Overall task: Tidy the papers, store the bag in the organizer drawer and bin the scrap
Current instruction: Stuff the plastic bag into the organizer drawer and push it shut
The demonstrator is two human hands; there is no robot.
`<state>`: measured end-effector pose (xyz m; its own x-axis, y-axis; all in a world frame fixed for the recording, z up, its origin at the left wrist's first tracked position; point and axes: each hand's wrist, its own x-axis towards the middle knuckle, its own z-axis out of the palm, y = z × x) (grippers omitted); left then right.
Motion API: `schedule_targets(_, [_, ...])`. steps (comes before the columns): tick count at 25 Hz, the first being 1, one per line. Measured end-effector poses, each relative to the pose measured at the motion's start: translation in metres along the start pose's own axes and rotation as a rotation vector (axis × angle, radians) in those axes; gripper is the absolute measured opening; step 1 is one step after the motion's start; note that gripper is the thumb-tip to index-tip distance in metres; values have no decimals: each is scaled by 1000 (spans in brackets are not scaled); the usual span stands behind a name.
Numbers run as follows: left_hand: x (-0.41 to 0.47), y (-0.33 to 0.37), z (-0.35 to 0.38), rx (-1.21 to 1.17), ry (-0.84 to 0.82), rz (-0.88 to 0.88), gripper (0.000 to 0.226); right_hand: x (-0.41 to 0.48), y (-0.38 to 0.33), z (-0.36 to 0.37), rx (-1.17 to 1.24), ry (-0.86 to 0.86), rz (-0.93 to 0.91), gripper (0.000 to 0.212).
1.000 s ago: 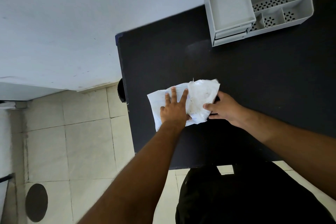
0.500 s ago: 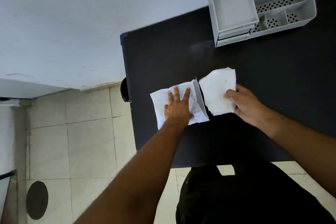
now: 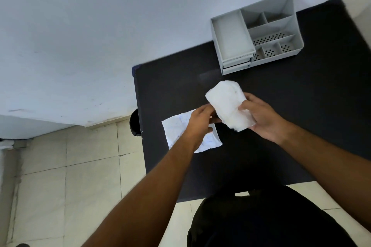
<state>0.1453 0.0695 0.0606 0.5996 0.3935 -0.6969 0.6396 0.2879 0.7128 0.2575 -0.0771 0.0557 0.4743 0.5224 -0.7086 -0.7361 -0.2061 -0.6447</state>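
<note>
A white plastic bag (image 3: 228, 104), folded into a curved bundle, is lifted above the black table (image 3: 281, 126). My right hand (image 3: 263, 120) grips its right and lower side. My left hand (image 3: 200, 120) touches its left edge with the fingertips. Under my left wrist a white paper (image 3: 176, 128) with faint blue writing lies flat near the table's left edge. The grey desk organizer (image 3: 257, 32) stands at the table's far edge against the wall, its drawers (image 3: 236, 64) facing me and pushed in.
A dark round object (image 3: 135, 122) sits just off the table's left edge. Pale floor tiles (image 3: 70, 176) spread to the left. A white wall rises behind the table. My dark clothing (image 3: 261, 220) fills the lower right.
My right hand pulled the bag off the paper, to the right, then lifted it. My left hand left the paper and came up to the bag's edge. The camera view shifted.
</note>
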Motion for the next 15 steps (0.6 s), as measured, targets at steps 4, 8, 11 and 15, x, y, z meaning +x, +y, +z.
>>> schedule_targets(4, [-9,8,18,-118,-53,-25,26,-21,-7,12,-112,-6,-12,31])
schedule_targets(8, [-14,14,28,-161,40,7,26,-34,-8,21,-198,27,-8,48])
schedule_targets(11, [-14,14,26,-101,119,18,14,-42,-8,25,-217,-3,-64,48])
schedule_targets(15, [-13,0,20,-59,155,66,28,-45,5,28,-231,10,-135,55])
